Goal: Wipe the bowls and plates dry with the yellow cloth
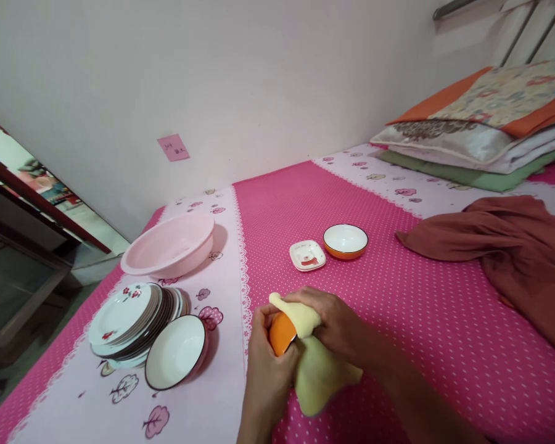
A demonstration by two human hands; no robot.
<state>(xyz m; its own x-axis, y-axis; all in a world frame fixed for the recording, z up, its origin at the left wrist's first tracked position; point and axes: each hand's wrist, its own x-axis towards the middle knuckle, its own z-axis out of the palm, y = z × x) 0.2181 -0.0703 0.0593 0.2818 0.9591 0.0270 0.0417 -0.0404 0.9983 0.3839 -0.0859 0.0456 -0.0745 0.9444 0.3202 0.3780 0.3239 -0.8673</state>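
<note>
Nearest the camera, the left hand [266,361] is curled tight around a small glossy orange bowl [281,333], held tilted just above the bed. The right hand [337,324] pinches a soft pale-yellow cloth [317,373] against the bowl's rim, the limp fabric bunched over the top and drooping onto the pink polka-dot bedsheet [420,320]. To the left, on a paler strip printed with trees, a round white-glazed bowl with a dark rim [176,351] leans against a slanting stack of thin ceramic plates [129,320], the top one painted with red flowers. Farther off sit a smooth pink plastic basin [169,243] and, just beside each other, a small square white dish [308,254] and a second orange bowl with a white inside [345,240]. A crumpled rust-brown garment [513,246] lies to the right, with folded bedding [481,142] beyond it.
</note>
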